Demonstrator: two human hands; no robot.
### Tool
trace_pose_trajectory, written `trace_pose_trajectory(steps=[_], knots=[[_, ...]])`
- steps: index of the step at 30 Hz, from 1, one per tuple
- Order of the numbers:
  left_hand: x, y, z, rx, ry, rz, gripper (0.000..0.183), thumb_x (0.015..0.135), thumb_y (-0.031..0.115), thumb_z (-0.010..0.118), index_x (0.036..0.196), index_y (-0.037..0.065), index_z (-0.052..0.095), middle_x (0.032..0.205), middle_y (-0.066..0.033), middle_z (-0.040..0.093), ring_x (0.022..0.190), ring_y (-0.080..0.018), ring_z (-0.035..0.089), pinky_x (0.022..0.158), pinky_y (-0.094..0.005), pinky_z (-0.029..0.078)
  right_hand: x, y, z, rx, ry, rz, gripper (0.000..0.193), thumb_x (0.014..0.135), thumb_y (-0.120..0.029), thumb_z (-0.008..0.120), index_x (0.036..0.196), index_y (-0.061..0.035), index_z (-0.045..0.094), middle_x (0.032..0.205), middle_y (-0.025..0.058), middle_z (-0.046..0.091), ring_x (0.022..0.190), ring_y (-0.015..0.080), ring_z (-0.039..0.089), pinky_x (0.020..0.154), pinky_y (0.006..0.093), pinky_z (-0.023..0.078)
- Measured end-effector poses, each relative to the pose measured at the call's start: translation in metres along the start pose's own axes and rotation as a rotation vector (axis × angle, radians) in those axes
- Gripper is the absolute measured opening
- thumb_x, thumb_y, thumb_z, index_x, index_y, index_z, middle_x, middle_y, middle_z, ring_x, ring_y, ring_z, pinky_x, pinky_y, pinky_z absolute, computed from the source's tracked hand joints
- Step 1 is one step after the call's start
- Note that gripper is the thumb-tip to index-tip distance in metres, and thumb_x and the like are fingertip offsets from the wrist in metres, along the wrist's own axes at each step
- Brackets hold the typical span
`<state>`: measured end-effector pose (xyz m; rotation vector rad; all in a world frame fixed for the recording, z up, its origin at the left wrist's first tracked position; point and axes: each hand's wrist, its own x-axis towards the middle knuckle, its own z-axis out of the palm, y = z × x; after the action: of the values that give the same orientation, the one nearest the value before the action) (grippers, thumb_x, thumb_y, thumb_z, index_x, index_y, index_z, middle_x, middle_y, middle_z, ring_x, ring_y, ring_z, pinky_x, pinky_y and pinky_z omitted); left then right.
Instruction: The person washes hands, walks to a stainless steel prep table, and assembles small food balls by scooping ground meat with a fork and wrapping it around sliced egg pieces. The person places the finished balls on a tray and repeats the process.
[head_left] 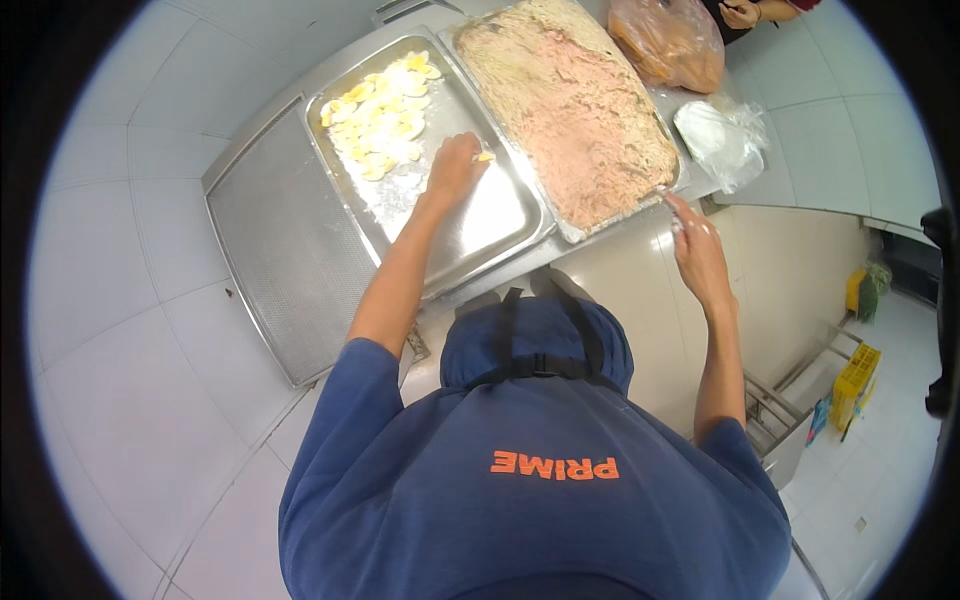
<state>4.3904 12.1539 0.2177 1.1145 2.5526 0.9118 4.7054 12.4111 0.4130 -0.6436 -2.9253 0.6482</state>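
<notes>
- Head view: left hand (456, 167) is pinching a yellow piece (485, 157) over a smooth metal tray (488, 218).
- Right hand (697, 248) is sitting beside lumpy pink mixture (572, 115); grip unclear.
- Crumpled plastic bag (716, 142) is lying alongside.

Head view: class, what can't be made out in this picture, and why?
Head view: how the left hand grips the yellow piece; its back hides fingers.
Head view: what, if anything, the right hand holds; too small.
Head view: far end of the pink mix; cut by top edge.
Head view: most of the other person; cut by top edge.
</notes>
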Motion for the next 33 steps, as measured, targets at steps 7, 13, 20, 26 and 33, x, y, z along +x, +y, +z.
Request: trace_pose_trajectory(steps=[7,13,20,26,33], knots=[[-0.029,0.035,-0.022,-0.766,-0.018,-0.381,0.024,0.095,0.016,0.072,0.110,0.000,0.063,0.106,-0.0138,0.070,0.100,-0.0213,0.068,0.089,-0.0326,0.054,0.018,0.021,0.063,-0.055,-0.244,0.074,0.043,0.096,-0.004,0.054,0.138,-0.0025,0.059,0.114,0.0300,0.069,0.106,0.0485,0.065,0.096,0.0555,0.050],[-0.084,0.086,-0.084,-1.279,0.088,-0.664,0.028,0.102,0.011,0.064,0.126,0.000,0.057,0.112,-0.0112,0.066,0.092,-0.0148,0.061,0.083,-0.0290,0.052,0.015,0.005,0.079,-0.067,-0.202,-0.075,0.038,0.097,-0.005,0.054,0.134,0.0025,0.060,0.092,0.0309,0.070,0.087,0.0501,0.068,0.078,0.0573,0.054],[-0.131,0.110,-0.098,-1.543,0.167,-0.643,0.023,0.105,0.018,0.062,0.122,0.003,0.057,0.106,-0.0065,0.062,0.094,-0.0159,0.060,0.088,-0.0329,0.051,0.005,-0.010,0.080,0.187,-0.216,0.044,0.044,0.094,-0.003,0.051,0.137,-0.0008,0.061,0.111,0.0303,0.069,0.105,0.0466,0.066,0.095,0.0525,0.051],[-0.127,0.144,-0.098,-1.649,0.229,-0.516,0.023,0.110,0.022,0.053,0.123,0.003,0.059,0.111,-0.0082,0.063,0.108,-0.0195,0.063,0.100,-0.0391,0.051,-0.016,-0.056,0.033,0.367,0.028,-0.110,0.057,0.087,0.005,0.047,0.142,-0.0037,0.060,0.123,0.0252,0.068,0.111,0.0428,0.066,0.098,0.0460,0.051],[-0.101,0.242,-0.140,-2.135,0.169,-0.328,0.029,0.113,0.024,0.047,0.126,0.000,0.056,0.119,-0.0136,0.064,0.124,-0.0272,0.061,0.115,-0.0455,0.046,-0.036,-0.129,0.003,0.276,0.247,-0.367,0.063,0.078,0.014,0.051,0.136,-0.0038,0.068,0.083,0.0112,0.054,0.077,0.0295,0.050,0.079,0.0430,0.044]])
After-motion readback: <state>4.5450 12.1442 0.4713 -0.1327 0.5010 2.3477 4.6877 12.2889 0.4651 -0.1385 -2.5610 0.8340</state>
